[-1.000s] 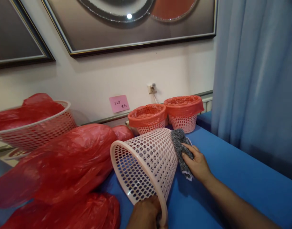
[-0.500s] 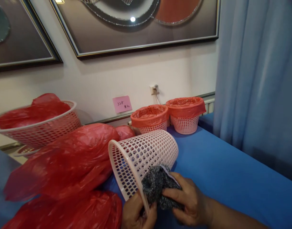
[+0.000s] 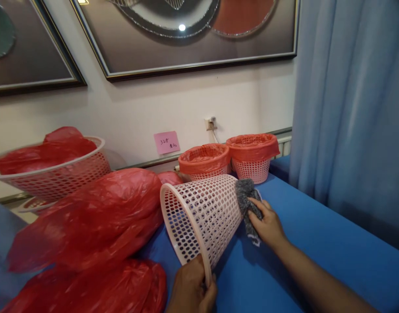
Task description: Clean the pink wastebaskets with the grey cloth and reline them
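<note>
A pale pink perforated plastic wastebasket point(image 3: 207, 208) lies tilted on its side, its open mouth facing left. My left hand point(image 3: 194, 287) grips the rim at the near lower edge, thumb outside and fingers partly hidden inside. In my right hand point(image 3: 267, 224) is a dark grey fuzzy cloth point(image 3: 246, 204), bunched up and pressed against the basket's base at the right end. Part of the cloth hangs down below my fingers.
Red plastic bags point(image 3: 98, 217) are heaped at the left. Behind them stands a wide pink basket point(image 3: 65, 178) with red plastic inside. Two baskets with red liners, a left one point(image 3: 204, 163) and a right one point(image 3: 253, 152), stand by the wall. A blue curtain point(image 3: 343, 108) hangs at right above the blue surface point(image 3: 323, 234).
My right hand has moved the cloth from near the rim, up and right, to the basket's base. The basket has shifted slightly right; my left hand still holds its rim.
</note>
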Demonstrator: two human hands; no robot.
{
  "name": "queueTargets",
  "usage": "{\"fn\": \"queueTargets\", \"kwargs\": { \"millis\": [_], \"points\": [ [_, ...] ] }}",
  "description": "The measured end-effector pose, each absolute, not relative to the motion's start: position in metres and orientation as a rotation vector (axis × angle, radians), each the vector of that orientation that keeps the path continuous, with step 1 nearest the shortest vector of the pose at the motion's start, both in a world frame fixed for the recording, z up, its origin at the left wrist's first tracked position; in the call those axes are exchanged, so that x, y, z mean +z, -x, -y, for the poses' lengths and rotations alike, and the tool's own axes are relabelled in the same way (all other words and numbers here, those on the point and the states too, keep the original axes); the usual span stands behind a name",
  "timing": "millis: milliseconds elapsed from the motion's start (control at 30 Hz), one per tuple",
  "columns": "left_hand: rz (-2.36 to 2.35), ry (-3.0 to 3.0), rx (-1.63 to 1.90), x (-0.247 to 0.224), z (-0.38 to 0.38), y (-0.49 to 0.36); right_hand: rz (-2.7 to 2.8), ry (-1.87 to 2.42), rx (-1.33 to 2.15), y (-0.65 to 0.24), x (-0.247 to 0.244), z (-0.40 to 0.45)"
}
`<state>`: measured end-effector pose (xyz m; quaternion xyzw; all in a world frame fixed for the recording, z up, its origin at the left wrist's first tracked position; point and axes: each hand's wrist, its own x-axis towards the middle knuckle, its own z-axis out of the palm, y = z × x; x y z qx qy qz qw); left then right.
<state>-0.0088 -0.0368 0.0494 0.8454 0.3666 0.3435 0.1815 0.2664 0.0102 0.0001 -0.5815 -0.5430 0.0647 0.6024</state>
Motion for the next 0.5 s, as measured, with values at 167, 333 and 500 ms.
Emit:
{"fn": "queueTargets", "kwargs": {
  "millis": [167,333,500],
  "points": [
    [-1.008,-2.492,0.899,0.044,0.033,0.010,1.682,0.876,0.040,-0.208,0.011,0.045],
    [-0.989,-2.492,0.893,0.045,0.030,0.019,1.687,0.842,-0.005,-0.192,0.023,0.047],
    [-1.084,-2.573,0.854,0.044,0.034,0.023,1.297,1.284,0.067,-0.237,0.035,-0.002]
  ]
}}
